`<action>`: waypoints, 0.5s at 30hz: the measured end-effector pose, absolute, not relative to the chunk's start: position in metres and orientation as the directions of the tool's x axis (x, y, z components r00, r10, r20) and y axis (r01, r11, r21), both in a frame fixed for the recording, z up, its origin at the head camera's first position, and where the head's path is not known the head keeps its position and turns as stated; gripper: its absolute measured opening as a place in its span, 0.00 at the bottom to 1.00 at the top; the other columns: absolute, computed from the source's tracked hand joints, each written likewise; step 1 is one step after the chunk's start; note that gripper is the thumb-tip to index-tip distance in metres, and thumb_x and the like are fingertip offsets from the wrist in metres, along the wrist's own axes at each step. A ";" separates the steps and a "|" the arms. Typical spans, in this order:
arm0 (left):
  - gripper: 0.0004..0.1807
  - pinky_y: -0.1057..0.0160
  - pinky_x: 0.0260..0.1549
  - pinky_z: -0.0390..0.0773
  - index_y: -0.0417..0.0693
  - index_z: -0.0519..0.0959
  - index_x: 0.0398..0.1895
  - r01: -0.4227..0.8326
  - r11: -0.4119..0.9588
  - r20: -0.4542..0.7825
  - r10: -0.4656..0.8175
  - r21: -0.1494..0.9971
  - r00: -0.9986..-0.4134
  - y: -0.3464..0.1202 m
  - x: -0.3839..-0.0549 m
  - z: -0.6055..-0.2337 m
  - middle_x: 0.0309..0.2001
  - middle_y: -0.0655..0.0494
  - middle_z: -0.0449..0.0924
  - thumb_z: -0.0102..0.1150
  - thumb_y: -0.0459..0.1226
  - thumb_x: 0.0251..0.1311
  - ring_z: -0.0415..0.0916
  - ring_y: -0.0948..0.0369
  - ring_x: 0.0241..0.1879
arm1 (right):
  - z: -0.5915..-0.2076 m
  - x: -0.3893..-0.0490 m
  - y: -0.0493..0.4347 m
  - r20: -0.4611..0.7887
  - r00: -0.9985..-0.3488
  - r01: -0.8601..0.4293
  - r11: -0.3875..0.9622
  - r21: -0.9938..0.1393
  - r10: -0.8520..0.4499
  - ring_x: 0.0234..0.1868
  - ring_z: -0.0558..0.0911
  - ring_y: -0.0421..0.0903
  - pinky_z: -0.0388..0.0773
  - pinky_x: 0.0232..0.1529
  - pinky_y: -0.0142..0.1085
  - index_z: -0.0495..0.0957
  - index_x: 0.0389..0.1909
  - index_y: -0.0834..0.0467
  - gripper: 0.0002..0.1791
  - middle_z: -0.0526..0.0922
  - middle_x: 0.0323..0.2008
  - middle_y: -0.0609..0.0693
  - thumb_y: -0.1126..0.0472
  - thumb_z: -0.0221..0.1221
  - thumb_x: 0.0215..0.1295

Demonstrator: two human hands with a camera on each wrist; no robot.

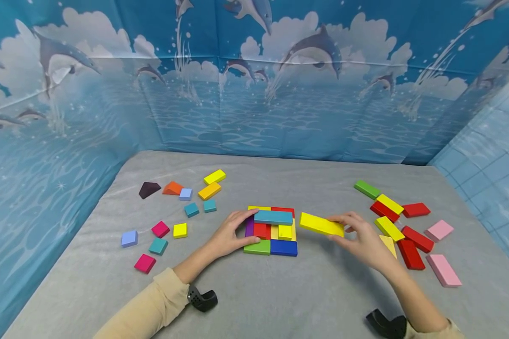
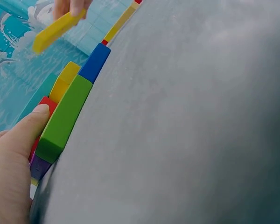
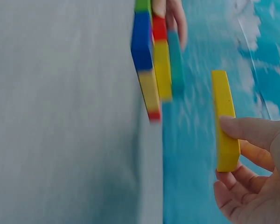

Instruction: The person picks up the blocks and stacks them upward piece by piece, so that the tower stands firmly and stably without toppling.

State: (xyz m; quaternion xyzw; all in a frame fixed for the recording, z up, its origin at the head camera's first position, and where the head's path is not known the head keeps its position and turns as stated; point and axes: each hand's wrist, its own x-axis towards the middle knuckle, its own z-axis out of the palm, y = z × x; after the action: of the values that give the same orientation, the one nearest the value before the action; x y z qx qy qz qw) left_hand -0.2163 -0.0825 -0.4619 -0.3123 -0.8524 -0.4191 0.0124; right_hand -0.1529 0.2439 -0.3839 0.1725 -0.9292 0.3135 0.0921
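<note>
The yellow block [image 1: 322, 224] is pinched in the right grip [image 1: 362, 240], raised above the surface [image 1: 275, 296]. The block stack [image 1: 283, 248], left of that grip, is braced between thumb and fingers of the left grip [image 1: 230, 235]. Placement is judged to be in hand; leftward alignment, lowering and gentle release appear to be required.
</note>
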 end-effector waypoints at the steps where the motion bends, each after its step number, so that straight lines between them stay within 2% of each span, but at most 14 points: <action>1: 0.38 0.49 0.57 0.64 0.58 0.62 0.66 0.541 0.454 0.281 0.521 0.708 -0.806 -0.082 -0.216 -0.462 0.61 0.51 0.65 0.65 0.48 0.50 0.60 0.54 0.60 | -0.386 -0.156 0.236 0.269 -0.920 -0.389 0.734 -0.557 -0.284 0.39 0.73 0.46 0.76 0.37 0.40 0.77 0.47 0.61 0.22 0.77 0.42 0.53 0.67 0.67 0.49; 5: 0.38 0.49 0.57 0.64 0.59 0.62 0.66 0.541 0.458 0.282 0.519 0.706 -0.807 -0.082 -0.217 -0.462 0.62 0.52 0.65 0.65 0.48 0.50 0.59 0.54 0.61 | -0.392 -0.166 0.207 0.248 -0.901 -0.433 0.696 -0.573 -0.356 0.40 0.73 0.47 0.75 0.40 0.44 0.78 0.47 0.60 0.21 0.76 0.42 0.52 0.67 0.67 0.49; 9: 0.38 0.48 0.57 0.64 0.59 0.62 0.66 0.546 0.454 0.288 0.521 0.704 -0.804 -0.083 -0.217 -0.463 0.62 0.52 0.65 0.65 0.48 0.50 0.59 0.54 0.61 | -0.397 -0.172 0.186 0.242 -0.878 -0.472 0.665 -0.579 -0.412 0.40 0.73 0.46 0.76 0.40 0.43 0.78 0.46 0.60 0.20 0.75 0.41 0.52 0.66 0.67 0.49; 15: 0.37 0.48 0.57 0.63 0.60 0.62 0.66 0.554 0.451 0.296 0.523 0.699 -0.799 -0.083 -0.217 -0.463 0.62 0.52 0.65 0.64 0.50 0.51 0.59 0.54 0.61 | -0.402 -0.175 0.169 0.276 -0.850 -0.525 0.676 -0.517 -0.449 0.40 0.72 0.46 0.75 0.42 0.41 0.79 0.45 0.61 0.20 0.74 0.39 0.52 0.64 0.68 0.49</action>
State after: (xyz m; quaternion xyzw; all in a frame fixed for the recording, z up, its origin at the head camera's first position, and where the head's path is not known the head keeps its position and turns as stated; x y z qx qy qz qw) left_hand -0.2167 -0.0830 -0.4631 -0.3163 -0.8517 -0.4175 0.0188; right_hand -0.1752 0.1689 -0.4018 0.2664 -0.9133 0.3014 0.0632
